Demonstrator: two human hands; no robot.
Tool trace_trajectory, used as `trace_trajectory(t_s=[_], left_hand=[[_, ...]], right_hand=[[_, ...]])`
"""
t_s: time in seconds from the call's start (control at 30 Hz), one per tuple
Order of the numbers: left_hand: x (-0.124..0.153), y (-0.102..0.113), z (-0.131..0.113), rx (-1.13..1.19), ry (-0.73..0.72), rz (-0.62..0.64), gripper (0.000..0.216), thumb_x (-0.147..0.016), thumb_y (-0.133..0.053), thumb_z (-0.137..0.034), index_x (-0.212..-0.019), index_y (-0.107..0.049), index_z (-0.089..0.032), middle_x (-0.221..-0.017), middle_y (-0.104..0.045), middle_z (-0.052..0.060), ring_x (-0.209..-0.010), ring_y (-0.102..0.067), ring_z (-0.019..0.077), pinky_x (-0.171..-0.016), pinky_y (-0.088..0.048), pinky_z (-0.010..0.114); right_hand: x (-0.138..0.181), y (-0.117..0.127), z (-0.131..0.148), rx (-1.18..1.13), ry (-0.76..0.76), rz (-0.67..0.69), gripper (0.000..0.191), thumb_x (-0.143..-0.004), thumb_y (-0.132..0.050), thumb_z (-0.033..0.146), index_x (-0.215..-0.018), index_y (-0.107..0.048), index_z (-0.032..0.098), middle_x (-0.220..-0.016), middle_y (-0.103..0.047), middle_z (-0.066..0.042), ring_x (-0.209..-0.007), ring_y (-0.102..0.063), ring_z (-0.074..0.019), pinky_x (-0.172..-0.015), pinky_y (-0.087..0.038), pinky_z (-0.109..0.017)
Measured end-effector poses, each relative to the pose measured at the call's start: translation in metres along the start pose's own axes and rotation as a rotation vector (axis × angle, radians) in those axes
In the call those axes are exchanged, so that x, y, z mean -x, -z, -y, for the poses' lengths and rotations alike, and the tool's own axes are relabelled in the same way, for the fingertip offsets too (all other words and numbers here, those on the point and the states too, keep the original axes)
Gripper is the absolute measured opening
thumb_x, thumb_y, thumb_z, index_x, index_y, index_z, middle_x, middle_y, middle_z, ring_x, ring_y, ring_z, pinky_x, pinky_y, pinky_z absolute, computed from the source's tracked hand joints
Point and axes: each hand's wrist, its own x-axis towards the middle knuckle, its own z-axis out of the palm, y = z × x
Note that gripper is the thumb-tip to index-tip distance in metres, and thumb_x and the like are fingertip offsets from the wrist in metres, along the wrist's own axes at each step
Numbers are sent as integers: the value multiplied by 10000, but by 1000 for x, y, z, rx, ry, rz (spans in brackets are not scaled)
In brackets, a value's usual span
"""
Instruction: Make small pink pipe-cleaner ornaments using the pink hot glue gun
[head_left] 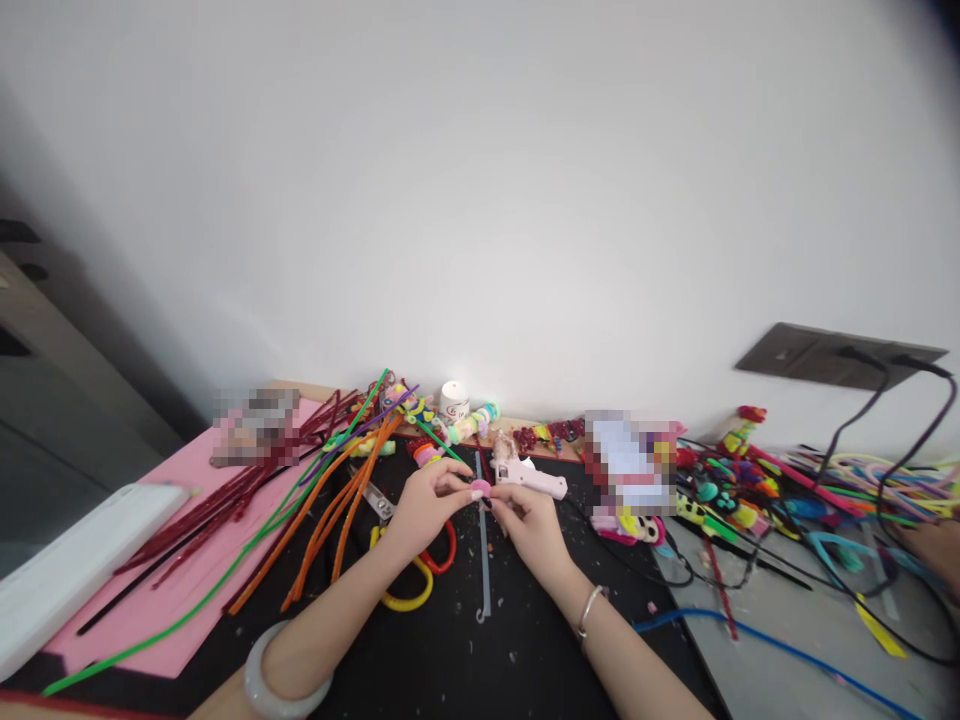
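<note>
My left hand and my right hand meet at the middle of the black mat. Both pinch a small pink fuzzy piece between thumb and fingers; a dark bit shows at its lower right, too small to name. Just beyond my right hand lies a pale pink glue gun. A translucent glue stick rests on the mat between my forearms. Partly covered by my left forearm are scissors with yellow and red handles.
Orange pipe cleaners and dark red ones spread across a pink sheet at left. A white box lies beyond. Colourful pipe-cleaner figures and black cables crowd the right. Another person's hand shows at the right edge.
</note>
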Motion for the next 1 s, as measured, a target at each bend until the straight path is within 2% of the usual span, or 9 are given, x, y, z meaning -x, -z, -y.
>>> trace_trajectory(t_s=[0.33,0.5,0.8,1.0], left_hand=[[-1,1,-1,-2,-9,19,304,-651,-926,-324,-831,-711,-207,-645,-777,6,-677,-744,231,-746,-559,335],[-1,1,-1,28,-8,19,313,-647,-924,-295,-856,-709,-205,-729,-813,31,-755,-781,249,-794,-591,350],[0,0,0,45,-19,14,285,-683,-894,-286,-877,-702,-205,-831,-841,68,-876,-811,276,-847,-619,377],[-1,1,0,43,-16,23,309,-684,-899,-305,-887,-690,-205,-830,-849,76,-867,-815,285,-836,-620,385]], right_hand=[[-3,1,2,-177,-134,65,294,-956,-677,449,-884,-777,182,-667,-728,-35,-463,-525,-127,-438,-423,-226],[-5,2,4,-271,-158,79,250,-925,-717,420,-866,-767,182,-650,-726,-15,-451,-526,-117,-436,-431,-219],[-5,0,4,-272,-176,104,238,-901,-690,402,-821,-744,183,-630,-710,-5,-458,-502,-113,-454,-399,-221],[-5,0,5,-335,-209,108,219,-865,-706,399,-827,-733,185,-651,-735,-14,-466,-492,-109,-472,-386,-227]])
